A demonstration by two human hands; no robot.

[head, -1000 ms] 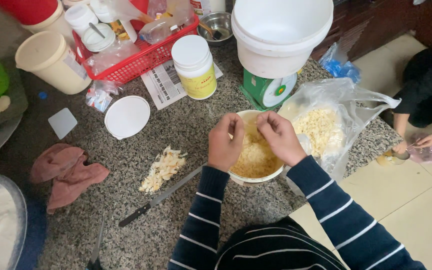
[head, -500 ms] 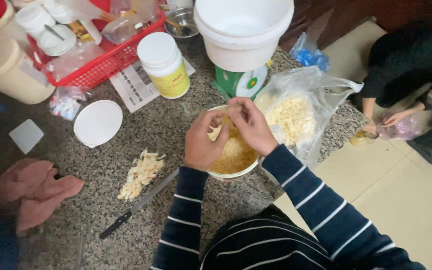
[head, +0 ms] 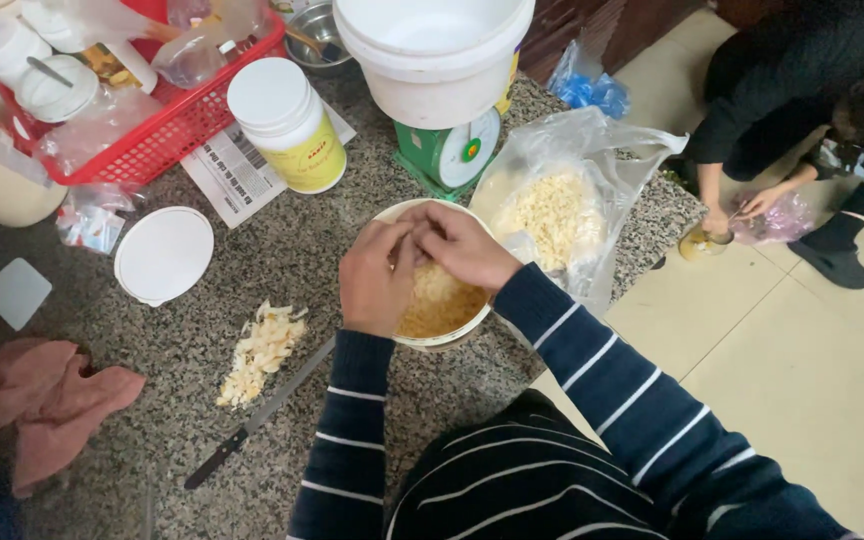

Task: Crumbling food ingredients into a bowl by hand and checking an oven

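While the head camera looks straight down at a speckled granite counter (head: 252, 260), both of the person's hands meet over a round cream bowl (head: 452, 335) half full of yellowish shredded food (head: 442, 305). Coming in from the lower left, the left hand (head: 377, 275) curls its fingers inward, and the right hand (head: 462, 245), reaching from the lower right, has its fingertips pressed against the left's, so the two seem to pinch a small bit of food between them above the bowl's far rim; what exactly they grip is hidden. With the bowl directly beneath both hands, neither is clearly nearer. Just right of the bowl lies an open clear plastic bag (head: 572, 190) holding pale pieces. Left of the bowl are a small heap of pale peelings (head: 257, 350) and a black-handled knife (head: 252, 420), its long axis slanting from lower left up toward the bowl. Behind stand a white bucket (head: 432, 55) on a green kitchen scale (head: 447, 155), a white-lidded jar (head: 287, 120) and a red basket (head: 152, 130). At upper right, another person crouches on the tiled floor (head: 802, 360).
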